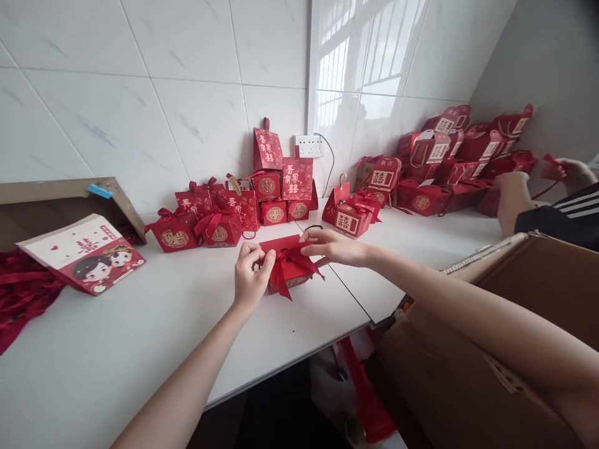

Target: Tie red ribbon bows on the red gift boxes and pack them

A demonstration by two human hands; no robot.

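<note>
One loop of the red bow is pinched between thumb and forefinger by the left hand; the right hand is held with curled fingers at the bow's right side, though whether ribbon is gripped there cannot be told. One red box, topped by the bow, is set between both hands on the white counter. Two bow-tied boxes are seen farther left, one printed carton beyond them. At far right, two hands of another person are seen.

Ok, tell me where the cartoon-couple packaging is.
The cartoon-couple packaging sits at left in the head view, on the white table, in front of a brown cardboard box and beside the red ribbons.
</note>
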